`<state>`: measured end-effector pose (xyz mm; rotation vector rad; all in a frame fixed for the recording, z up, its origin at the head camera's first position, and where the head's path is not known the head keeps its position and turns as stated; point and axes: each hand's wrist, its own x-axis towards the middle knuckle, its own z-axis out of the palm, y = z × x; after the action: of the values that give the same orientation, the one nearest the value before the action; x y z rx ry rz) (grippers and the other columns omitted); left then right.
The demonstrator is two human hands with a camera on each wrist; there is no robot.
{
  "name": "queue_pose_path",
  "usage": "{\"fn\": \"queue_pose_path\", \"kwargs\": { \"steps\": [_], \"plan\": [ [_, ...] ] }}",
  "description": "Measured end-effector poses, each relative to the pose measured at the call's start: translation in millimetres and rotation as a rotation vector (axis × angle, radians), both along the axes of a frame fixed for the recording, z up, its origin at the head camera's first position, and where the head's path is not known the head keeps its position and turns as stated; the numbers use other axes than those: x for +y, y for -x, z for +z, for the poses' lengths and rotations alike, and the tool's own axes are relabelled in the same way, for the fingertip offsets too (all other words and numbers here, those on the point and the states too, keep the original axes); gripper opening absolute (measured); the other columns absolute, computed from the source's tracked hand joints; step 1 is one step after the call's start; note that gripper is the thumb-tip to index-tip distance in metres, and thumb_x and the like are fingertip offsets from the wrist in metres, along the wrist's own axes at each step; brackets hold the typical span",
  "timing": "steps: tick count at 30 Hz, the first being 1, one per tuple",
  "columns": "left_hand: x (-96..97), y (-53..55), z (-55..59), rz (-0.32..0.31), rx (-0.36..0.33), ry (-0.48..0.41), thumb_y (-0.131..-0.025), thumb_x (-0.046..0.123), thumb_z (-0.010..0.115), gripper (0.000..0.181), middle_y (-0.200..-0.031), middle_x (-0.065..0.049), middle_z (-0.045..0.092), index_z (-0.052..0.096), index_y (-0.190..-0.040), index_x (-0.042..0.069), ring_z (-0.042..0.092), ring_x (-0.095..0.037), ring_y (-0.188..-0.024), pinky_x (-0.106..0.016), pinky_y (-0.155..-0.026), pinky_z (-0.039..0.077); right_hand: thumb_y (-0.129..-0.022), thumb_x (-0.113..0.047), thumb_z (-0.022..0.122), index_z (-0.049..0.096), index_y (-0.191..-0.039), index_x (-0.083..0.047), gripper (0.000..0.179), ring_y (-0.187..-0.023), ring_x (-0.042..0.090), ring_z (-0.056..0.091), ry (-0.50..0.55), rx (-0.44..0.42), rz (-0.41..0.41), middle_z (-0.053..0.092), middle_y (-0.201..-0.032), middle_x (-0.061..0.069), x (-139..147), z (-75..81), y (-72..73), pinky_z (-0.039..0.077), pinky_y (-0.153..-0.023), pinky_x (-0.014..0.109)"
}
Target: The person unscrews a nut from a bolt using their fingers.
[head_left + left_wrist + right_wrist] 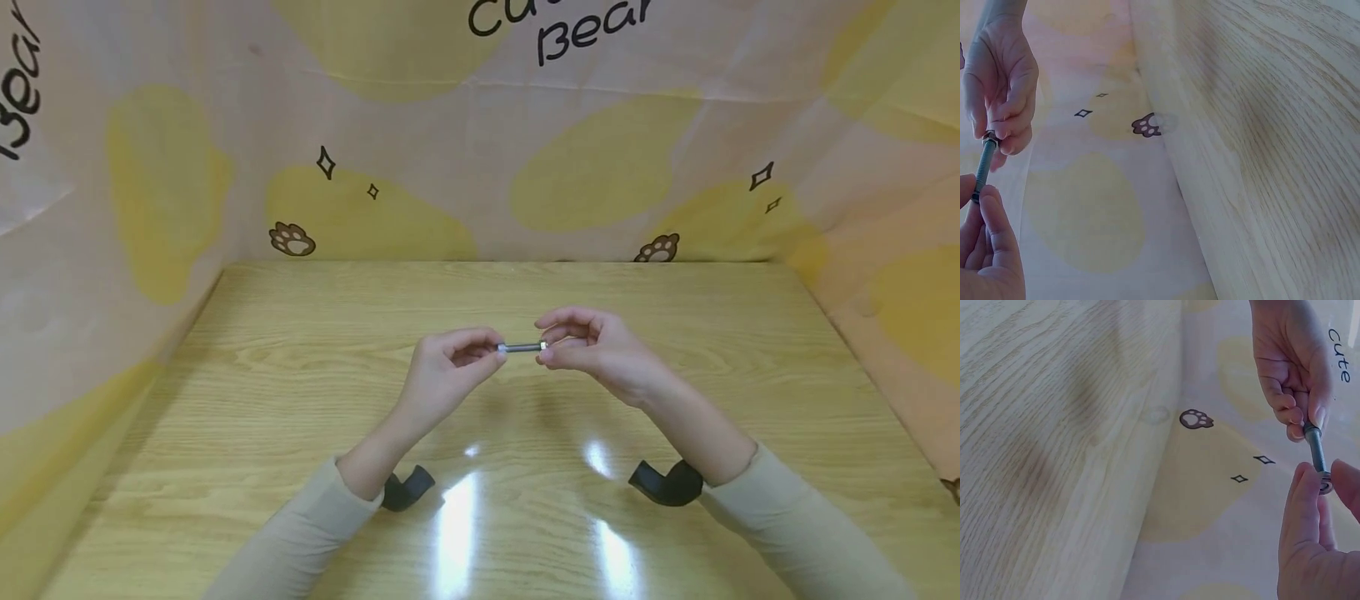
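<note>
A slim metal bolt (pixel 522 347) is held level above the table, between the two hands. My left hand (pixel 450 371) pinches its left end between thumb and fingertips; in the right wrist view that end of the bolt (pixel 1316 449) is partly covered by the fingers. At the other end a shiny nut (pixel 543 345) sits around the bolt's tip. Thumb and fingers of my right hand (pixel 603 350) pinch this nut. Seen from the right wrist, the nut (pixel 1325 484) shows its round opening between the fingertips.
Below the hands lies a wood-grain table (pixel 300 417) with bright light reflections near its front. A printed cloth (pixel 420 167) with yellow patches and paw prints stands behind and at both sides. Black curved wrist mounts (pixel 667 483) stick out inward from the wrists.
</note>
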<state>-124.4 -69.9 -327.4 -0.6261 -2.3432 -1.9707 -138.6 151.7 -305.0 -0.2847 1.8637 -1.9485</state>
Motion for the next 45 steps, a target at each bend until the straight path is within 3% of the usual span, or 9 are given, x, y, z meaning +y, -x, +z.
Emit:
{"fn": "queue_pose_path", "kwargs": {
  "steps": [7,11,15,20,23,27,33,40,45],
  "plan": [
    [0.5,1.4,-1.2,0.001,0.013,-0.001,-0.084,0.004,0.067,0.013,-0.085,-0.009,0.067,0.069,-0.095,-0.002,0.063,-0.016,-0.074,-0.028,-0.069,0.056,-0.092,-0.006,0.056,0.055,-0.111,0.007,0.023,-0.075,0.018,0.065,-0.037,-0.062,0.009,0.063,-0.088,0.008,-0.5,1.2,0.5,0.056,-0.074,0.031],
    [0.0,1.1,-1.7,0.005,0.009,-0.002,-0.084,0.003,0.067,0.014,-0.086,-0.01,0.067,0.068,-0.096,-0.004,0.063,-0.016,-0.074,-0.028,-0.068,0.056,-0.089,0.0,0.058,0.06,-0.104,0.004,0.016,-0.076,0.016,0.065,-0.028,-0.047,0.023,0.065,-0.084,0.007,-0.6,0.3,-0.2,0.055,-0.077,0.033],
    [-0.5,0.6,-2.0,0.016,-0.005,0.001,-0.083,0.003,0.068,0.013,-0.086,-0.01,0.067,0.069,-0.095,-0.003,0.063,-0.016,-0.075,-0.027,-0.069,0.056,-0.084,0.008,0.059,0.062,-0.101,-0.003,0.021,-0.081,0.016,0.066,-0.008,-0.012,0.021,0.064,-0.09,0.007,-0.3,-0.8,-0.3,0.054,-0.082,0.035],
    [0.7,1.1,-1.1,0.013,-0.01,0.001,-0.084,0.004,0.067,0.013,-0.086,-0.01,0.067,0.069,-0.096,-0.002,0.063,-0.016,-0.075,-0.028,-0.07,0.056,-0.089,-0.003,0.058,0.054,-0.115,0.004,0.027,-0.08,0.018,0.066,-0.033,-0.019,-0.006,0.06,-0.096,0.01,-2.3,-0.4,0.0,0.054,-0.08,0.034],
    [0.8,1.0,-0.9,0.009,-0.011,0.001,-0.084,0.004,0.067,0.014,-0.086,-0.01,0.067,0.069,-0.096,-0.002,0.063,-0.017,-0.075,-0.028,-0.07,0.056,-0.091,-0.009,0.058,0.054,-0.113,0.01,0.029,-0.077,0.017,0.066,-0.069,-0.031,-0.024,0.064,-0.089,0.009,-4.2,-0.7,0.7,0.055,-0.077,0.033],
    [0.2,0.4,-0.6,0.012,-0.011,0.001,-0.084,0.004,0.067,0.013,-0.086,-0.009,0.067,0.069,-0.096,-0.002,0.062,-0.016,-0.075,-0.027,-0.069,0.056,-0.087,0.0,0.061,0.06,-0.104,0.008,0.018,-0.076,0.015,0.065,-0.071,-0.006,-0.031,0.066,-0.083,0.006,-4.7,-1.3,1.2,0.055,-0.077,0.033],
    [0.5,0.8,-0.9,0.003,-0.024,0.005,-0.084,0.005,0.067,0.014,-0.087,-0.01,0.067,0.069,-0.096,-0.001,0.063,-0.017,-0.075,-0.028,-0.07,0.056,-0.08,0.006,0.066,0.064,-0.099,0.002,0.019,-0.076,0.013,0.065,-0.087,0.041,-0.057,0.067,-0.083,0.003,-1.7,-1.8,0.7,0.054,-0.077,0.029],
    [-0.8,-0.2,-1.2,0.008,-0.038,0.006,-0.084,0.005,0.067,0.015,-0.089,-0.009,0.067,0.069,-0.097,-0.001,0.063,-0.017,-0.078,-0.028,-0.072,0.055,-0.083,-0.003,0.068,0.056,-0.116,0.011,0.037,-0.085,0.017,0.065,-0.146,0.056,-0.053,0.066,-0.103,0.016,-2.1,-0.8,-1.7,0.054,-0.08,0.031],
    [-0.6,-0.3,-1.9,0.009,-0.038,-0.004,-0.084,0.006,0.067,0.015,-0.089,-0.009,0.067,0.069,-0.097,-0.001,0.063,-0.017,-0.078,-0.028,-0.072,0.055,-0.09,-0.011,0.062,0.054,-0.116,0.015,0.037,-0.082,0.018,0.067,-0.136,0.003,-0.04,0.068,-0.093,0.015,-2.8,-1.5,-1.0,0.054,-0.079,0.036]
  ]
}}
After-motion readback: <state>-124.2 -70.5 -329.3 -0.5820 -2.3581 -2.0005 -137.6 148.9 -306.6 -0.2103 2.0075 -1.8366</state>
